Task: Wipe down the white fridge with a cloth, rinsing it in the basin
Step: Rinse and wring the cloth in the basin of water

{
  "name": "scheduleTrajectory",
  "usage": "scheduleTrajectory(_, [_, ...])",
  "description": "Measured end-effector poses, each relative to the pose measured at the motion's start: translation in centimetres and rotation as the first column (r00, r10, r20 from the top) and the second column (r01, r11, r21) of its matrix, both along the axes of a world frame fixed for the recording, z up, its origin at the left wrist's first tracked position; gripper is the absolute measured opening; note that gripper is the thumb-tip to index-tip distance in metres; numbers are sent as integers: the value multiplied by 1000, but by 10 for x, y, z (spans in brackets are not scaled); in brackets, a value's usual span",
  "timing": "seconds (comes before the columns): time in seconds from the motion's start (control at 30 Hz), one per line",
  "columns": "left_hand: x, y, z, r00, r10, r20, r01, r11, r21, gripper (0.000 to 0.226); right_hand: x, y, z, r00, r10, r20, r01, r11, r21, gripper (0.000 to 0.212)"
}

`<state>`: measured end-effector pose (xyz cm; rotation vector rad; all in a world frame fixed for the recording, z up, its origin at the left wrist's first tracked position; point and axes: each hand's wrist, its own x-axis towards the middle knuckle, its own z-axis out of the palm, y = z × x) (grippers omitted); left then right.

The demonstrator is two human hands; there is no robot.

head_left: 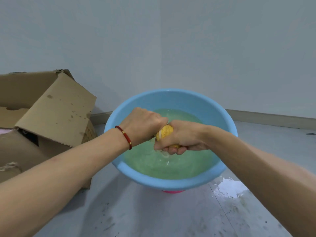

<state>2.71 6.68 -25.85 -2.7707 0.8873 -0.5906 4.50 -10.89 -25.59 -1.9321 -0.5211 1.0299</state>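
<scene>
The cloth (164,132), yellow with a pale stripe, was bunched into a tight roll between both hands above the middle of the basin (220,115). The left hand (143,124) was curled round its left end, with a red cord bracelet (124,135) on the wrist. The right hand (179,139) was wrapped round the right end, its fingertips (171,150) folded under the roll. The two fists touched over the cloth, so only a short yellow stretch showed between them. Thin trickles ran from the roll to the water (171,165), which looked cloudy green and rippled just beneath the hands.

The basin was light blue and round, and sat on something pink (172,191), only a sliver of which showed under its near edge. It stood on a grey floor (153,216) marked with dark scuffs. A puddle (229,187) lay on the floor just right of the basin's near side. On the left, close beside the basin, stood an open cardboard box (56,108); its flap, spotted with wet drops, leaned toward the basin. A bit of frayed twine (9,165) lay on the box's near side. Faint printing showed on the box side next to the basin, too small to read. A plain pale wall (188,48) with a low skirting board (273,118) ran behind, far from the camera.
</scene>
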Motion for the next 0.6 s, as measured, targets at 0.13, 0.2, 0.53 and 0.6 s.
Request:
scheduleTrajectory(0.13, [0, -20, -3, 941, 300, -158, -261, 939, 225, 13, 1, 16, -16, 873, 37, 486, 117, 952, -282, 17])
scheduleTrajectory(0.2, [1, -25, -10, 906, 350, -239, -318, 934, 165, 23, 3, 19, -23, 762, 103, 640, 169, 921, -350, 14])
scheduleTrajectory(0.53, [10, -24, -28, 764, 298, -572, -520, 810, -272, 17, 19, 12, -23, 218, 455, 863, 152, 858, -491, 28])
scheduleTrajectory(0.6, [10, -27, -26, 734, 265, -626, -552, 769, -321, 15, 22, 10, -21, 140, 498, 856, 154, 843, -515, 26])
